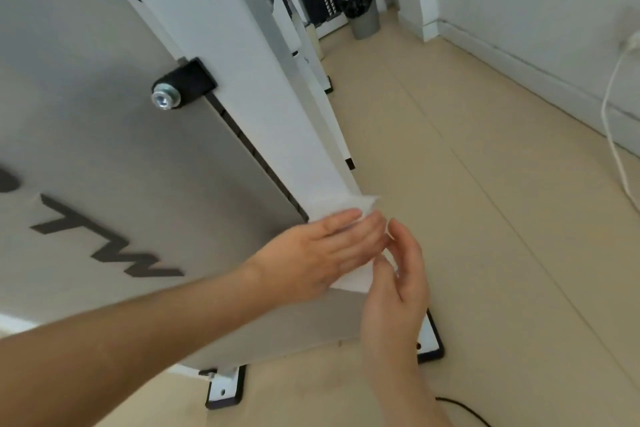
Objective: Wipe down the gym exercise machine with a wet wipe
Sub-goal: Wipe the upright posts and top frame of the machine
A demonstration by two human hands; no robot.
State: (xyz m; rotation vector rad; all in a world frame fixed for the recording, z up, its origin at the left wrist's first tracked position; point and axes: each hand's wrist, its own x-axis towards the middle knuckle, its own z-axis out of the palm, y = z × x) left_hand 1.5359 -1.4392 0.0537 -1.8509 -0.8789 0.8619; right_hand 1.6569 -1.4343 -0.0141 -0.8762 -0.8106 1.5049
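pressing wet wipe (341,206) to machine post (277,114) edge with flat left hand (318,253) for full contact; right hand (398,288) curled alongside, hold unclear.

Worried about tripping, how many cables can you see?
2: a white cable down the right wall, a black cable on the floor at bottom; others may be hidden.

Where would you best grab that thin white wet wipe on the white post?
Probably pinch the thin white wet wipe by its loose corner jutting past the white post, coming from the open right side; the left hand flattens the rest.
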